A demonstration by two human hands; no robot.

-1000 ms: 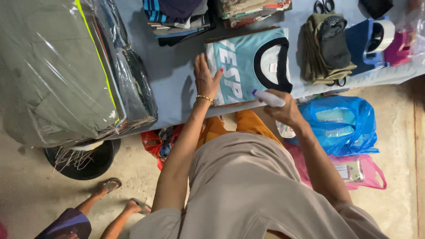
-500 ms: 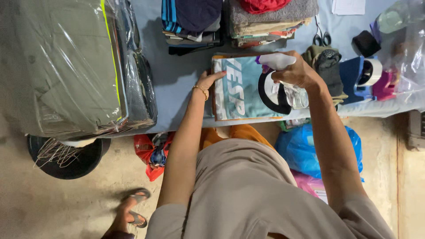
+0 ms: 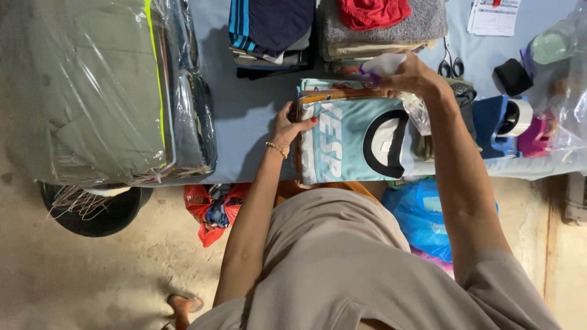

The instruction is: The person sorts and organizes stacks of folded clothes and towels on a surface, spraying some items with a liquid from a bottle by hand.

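A folded light-blue T-shirt point(image 3: 348, 146) with a black collar and white print lies on a wooden board on the blue table point(image 3: 244, 110). My left hand point(image 3: 288, 128), wearing a gold bracelet, grips the shirt's left edge. My right hand point(image 3: 409, 76) holds a white spray bottle point(image 3: 382, 64) with a purple nozzle over the shirt's far edge, next to the clothing piles.
Large plastic-wrapped bundles of garments point(image 3: 110, 91) fill the left side. Stacks of folded clothes point(image 3: 379, 27) sit at the back. Scissors point(image 3: 451, 64), a tape dispenser point(image 3: 510, 119) and papers point(image 3: 494, 17) lie at the right. Red point(image 3: 211, 211) and blue bags point(image 3: 422, 217) and a black tub point(image 3: 92, 214) stand on the floor.
My right hand carried the spray bottle from the near table edge up over the shirt to its far edge. My left hand shifted from flat on the shirt to gripping its left edge.
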